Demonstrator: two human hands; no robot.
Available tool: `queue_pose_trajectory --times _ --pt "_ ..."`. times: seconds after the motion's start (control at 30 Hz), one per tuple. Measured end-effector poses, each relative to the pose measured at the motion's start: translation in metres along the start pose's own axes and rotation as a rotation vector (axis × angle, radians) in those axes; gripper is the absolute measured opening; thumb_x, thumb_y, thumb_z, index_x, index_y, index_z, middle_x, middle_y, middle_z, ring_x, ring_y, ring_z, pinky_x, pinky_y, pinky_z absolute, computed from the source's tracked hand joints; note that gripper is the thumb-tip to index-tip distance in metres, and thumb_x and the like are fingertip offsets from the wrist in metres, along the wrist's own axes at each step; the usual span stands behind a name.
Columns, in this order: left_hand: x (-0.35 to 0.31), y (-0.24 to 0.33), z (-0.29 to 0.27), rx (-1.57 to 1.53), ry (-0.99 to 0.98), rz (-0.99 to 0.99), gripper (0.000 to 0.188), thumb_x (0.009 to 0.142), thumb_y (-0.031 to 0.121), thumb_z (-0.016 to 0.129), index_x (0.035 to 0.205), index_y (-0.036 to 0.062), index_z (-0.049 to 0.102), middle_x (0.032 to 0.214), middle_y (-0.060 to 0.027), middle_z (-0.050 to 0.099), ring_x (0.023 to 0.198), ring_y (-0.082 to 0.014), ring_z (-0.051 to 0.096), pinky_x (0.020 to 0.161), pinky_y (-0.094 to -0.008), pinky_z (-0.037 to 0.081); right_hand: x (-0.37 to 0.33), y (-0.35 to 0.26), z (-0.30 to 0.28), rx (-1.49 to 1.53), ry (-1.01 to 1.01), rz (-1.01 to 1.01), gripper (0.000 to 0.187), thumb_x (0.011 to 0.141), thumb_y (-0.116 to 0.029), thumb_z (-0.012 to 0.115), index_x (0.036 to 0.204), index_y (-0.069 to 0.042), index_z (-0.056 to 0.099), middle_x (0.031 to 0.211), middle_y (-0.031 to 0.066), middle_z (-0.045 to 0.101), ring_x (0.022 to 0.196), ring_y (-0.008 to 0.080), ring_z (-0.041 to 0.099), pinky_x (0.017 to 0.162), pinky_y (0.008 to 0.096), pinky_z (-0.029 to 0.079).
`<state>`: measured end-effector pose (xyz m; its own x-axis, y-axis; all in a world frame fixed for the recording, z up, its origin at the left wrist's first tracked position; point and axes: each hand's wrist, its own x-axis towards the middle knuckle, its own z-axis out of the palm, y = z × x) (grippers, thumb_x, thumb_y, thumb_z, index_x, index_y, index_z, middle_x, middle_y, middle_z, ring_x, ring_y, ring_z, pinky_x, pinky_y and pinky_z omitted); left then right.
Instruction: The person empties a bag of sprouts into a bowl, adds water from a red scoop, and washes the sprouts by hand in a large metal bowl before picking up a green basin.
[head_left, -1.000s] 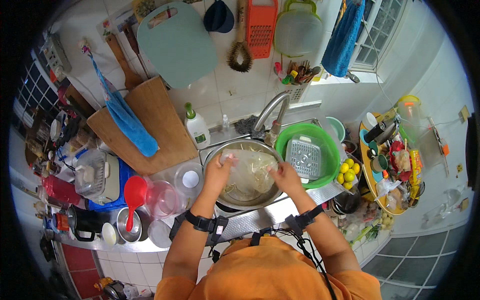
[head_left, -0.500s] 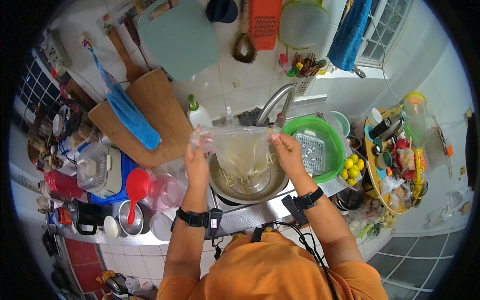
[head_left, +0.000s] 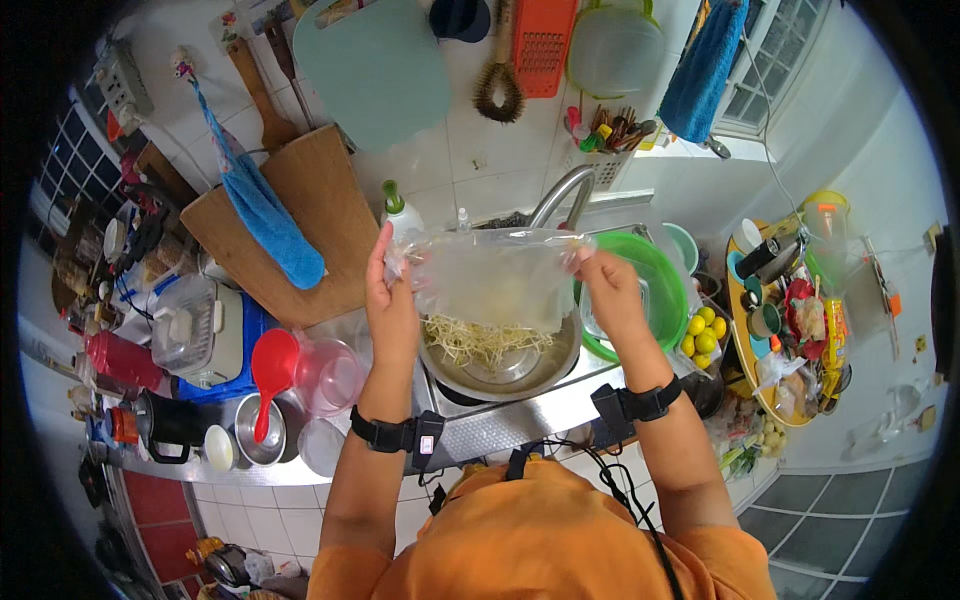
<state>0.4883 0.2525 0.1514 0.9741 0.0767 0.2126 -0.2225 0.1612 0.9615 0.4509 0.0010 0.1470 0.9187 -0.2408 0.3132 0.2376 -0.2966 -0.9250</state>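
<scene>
This place is a kitchen: there is a metal faucet (head_left: 553, 197), a wooden cutting board (head_left: 322, 205), and 1 orange grater (head_left: 543, 50) which hangs on the tiled wall (head_left: 415, 172).

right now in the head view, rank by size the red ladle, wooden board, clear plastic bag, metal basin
1. Wooden board
2. Clear plastic bag and metal basin: unsure, the bag is nearer and hides part of the basin
3. Red ladle
</scene>
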Motion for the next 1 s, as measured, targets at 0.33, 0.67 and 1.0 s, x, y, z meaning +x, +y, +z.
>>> queue_pose_trajectory --times 0.33,0.67,1.0 --pt "0.025 -0.01 -0.03 0.268 -0.044 0.119 0.025 0.081 0.013 0.064 0.1 0.0005 0.053 0.085 -0.0031 0.056 0.08 -0.0093 0.052 0.072 -0.0212 0.043 -0.011 -0.013 -0.013 -0.506 -0.041 0.047 0.027 0.084 -0.023 0.057 0.069 0.0 0.057 0.058 0.0089 0.054 0.052 0.0166 0.051 0.052 0.0274 0.041" --pt "0.029 0.003 -0.034 0.57 -0.105 0.506 0.016 0.084 0.016 0.058 0.08 0.0005 0.061 0.078 -0.0041 0.058 0.071 -0.015 0.055 0.067 -0.0265 0.044 -0.034 -0.007 -0.002 -0.087 0.069 0.053 0.019 0.086 -0.018 0.056 0.084 0.0 0.059 0.071 0.0014 0.056 0.067 0.0072 0.049 0.06 0.0205 0.039" --pt "0.023 0.005 -0.025 -0.038 0.026 0.276 0.011 0.087 0.013 0.055 0.091 0.0029 0.053 0.08 -0.0015 0.057 0.071 -0.0081 0.053 0.064 -0.0211 0.043 -0.051 -0.015 0.001 0.152 0.125 0.018 0.021 0.088 -0.021 0.053 0.084 -0.001 0.058 0.072 0.0005 0.057 0.067 0.0068 0.05 0.062 0.0217 0.041"
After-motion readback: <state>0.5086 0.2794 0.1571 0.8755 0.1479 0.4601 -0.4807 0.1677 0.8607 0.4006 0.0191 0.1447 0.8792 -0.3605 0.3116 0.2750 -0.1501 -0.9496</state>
